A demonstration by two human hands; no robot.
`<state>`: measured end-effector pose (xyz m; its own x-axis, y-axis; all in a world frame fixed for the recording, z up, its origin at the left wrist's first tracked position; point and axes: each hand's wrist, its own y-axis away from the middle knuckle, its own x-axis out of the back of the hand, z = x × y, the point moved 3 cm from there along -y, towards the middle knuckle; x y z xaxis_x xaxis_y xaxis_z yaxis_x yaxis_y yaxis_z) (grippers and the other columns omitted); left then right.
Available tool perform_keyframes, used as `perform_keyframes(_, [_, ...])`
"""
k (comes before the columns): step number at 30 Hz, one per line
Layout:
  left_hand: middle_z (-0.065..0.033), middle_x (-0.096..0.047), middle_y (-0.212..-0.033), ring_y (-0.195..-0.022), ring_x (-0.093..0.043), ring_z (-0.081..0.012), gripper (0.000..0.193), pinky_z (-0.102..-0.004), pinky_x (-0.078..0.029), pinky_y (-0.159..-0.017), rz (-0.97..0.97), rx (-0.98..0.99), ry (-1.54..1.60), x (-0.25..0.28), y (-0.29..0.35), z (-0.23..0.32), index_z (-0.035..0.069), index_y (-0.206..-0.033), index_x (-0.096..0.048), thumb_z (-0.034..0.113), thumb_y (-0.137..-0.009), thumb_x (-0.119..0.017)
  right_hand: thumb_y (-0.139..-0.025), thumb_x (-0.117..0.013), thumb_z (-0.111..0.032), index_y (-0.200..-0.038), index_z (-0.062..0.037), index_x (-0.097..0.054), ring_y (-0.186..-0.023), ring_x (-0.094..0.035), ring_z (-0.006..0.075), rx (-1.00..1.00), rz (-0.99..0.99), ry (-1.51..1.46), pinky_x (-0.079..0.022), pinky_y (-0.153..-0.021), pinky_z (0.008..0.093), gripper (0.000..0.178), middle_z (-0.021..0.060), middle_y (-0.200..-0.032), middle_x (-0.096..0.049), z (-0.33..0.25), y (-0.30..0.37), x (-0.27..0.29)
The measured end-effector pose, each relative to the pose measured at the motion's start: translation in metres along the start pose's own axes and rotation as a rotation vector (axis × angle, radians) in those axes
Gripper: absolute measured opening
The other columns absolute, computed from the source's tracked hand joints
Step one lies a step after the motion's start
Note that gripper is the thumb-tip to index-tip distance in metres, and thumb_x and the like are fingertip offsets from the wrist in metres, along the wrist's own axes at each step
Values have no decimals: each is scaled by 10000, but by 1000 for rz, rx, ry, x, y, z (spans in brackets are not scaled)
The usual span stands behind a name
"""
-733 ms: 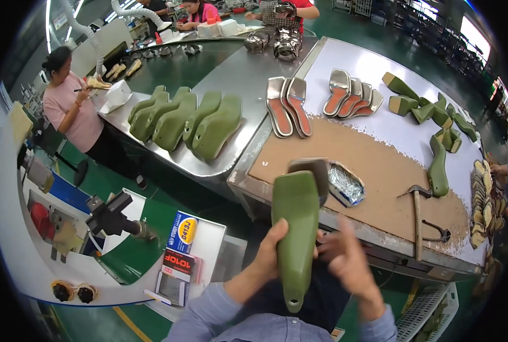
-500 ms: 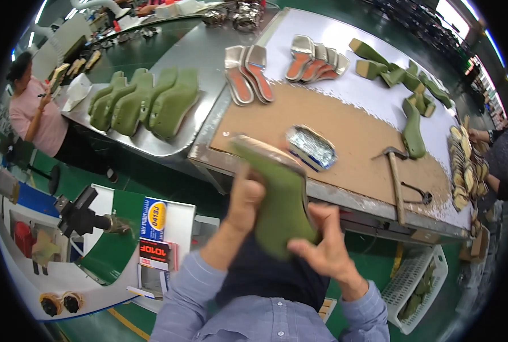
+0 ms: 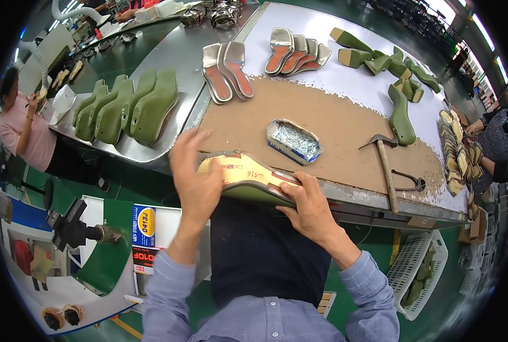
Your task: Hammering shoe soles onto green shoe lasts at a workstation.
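A green shoe last (image 3: 256,195) lies sideways before my body, with a pale yellow insole (image 3: 243,172) against its sole face, turned up toward me. My right hand (image 3: 313,210) grips its right end, thumb below and fingers on the edge. At the other end is my left hand (image 3: 197,179), its fingers apart and smeared by motion, the thumb over the insole. Just beyond, a small box (image 3: 283,149) of shiny, thin metal pieces, perhaps nails, sits on the bench. Farther right lie a hammer (image 3: 387,176) and a pair of pincers (image 3: 409,181).
Several green lasts (image 3: 154,108) stand on the metal table to the left; others (image 3: 402,114) lie at the bench's right. Silver-and-orange shoe pieces (image 3: 217,82) rest at the back. A white basket (image 3: 399,268) stands lower right. Co-workers (image 3: 29,122) are at both sides.
The last has turned from upright, green side showing, to lying sideways with its insole facing up. My left hand has moved left and its fingers have spread; my right hand keeps hold.
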<state>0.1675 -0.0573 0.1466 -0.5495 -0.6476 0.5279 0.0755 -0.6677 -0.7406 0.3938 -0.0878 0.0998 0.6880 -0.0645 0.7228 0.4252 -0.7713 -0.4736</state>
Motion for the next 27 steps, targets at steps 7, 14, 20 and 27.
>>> perform_keyframes(7, [-171,-687,-908,-901,-652,-352,229,-426,-519,-787,-1035,-284,-67,-162,-53,62,58,-974,-716,142,-763,-688,-651,-807,-52,-1159,-66,-508,-1027,-511,411,-32,-5,-4,-467,-846,465,590,227,-1166,-461,-9,-6,-1])
perform_keyframes(14, [-167,-692,-841,-810,-669,-349,117,-412,-533,-746,-1056,-201,27,-195,-53,60,58,-825,-727,134,-739,-708,-642,-819,-52,-1161,-60,-475,-1038,-522,416,-50,10,7,-476,-851,463,622,227,-1180,-472,-5,-4,-2])
perform_keyframes(20, [-179,-688,-842,-785,-669,-339,141,-403,-530,-728,-911,-157,226,-180,-61,57,27,-890,-697,109,-777,-674,-638,-806,-62,-1138,-76,-539,-1006,-520,396,-49,52,-30,-468,-833,463,567,217,-1150,-477,-5,-5,0])
perform_keyframes(27, [-155,-680,-780,-750,-683,-230,135,-319,-529,-697,-826,18,592,-101,-63,81,-31,-880,-628,88,-822,-656,-699,-781,-119,-1159,-74,-536,-1023,-525,378,-63,25,-26,-468,-848,460,523,195,-1147,-497,-3,-2,9])
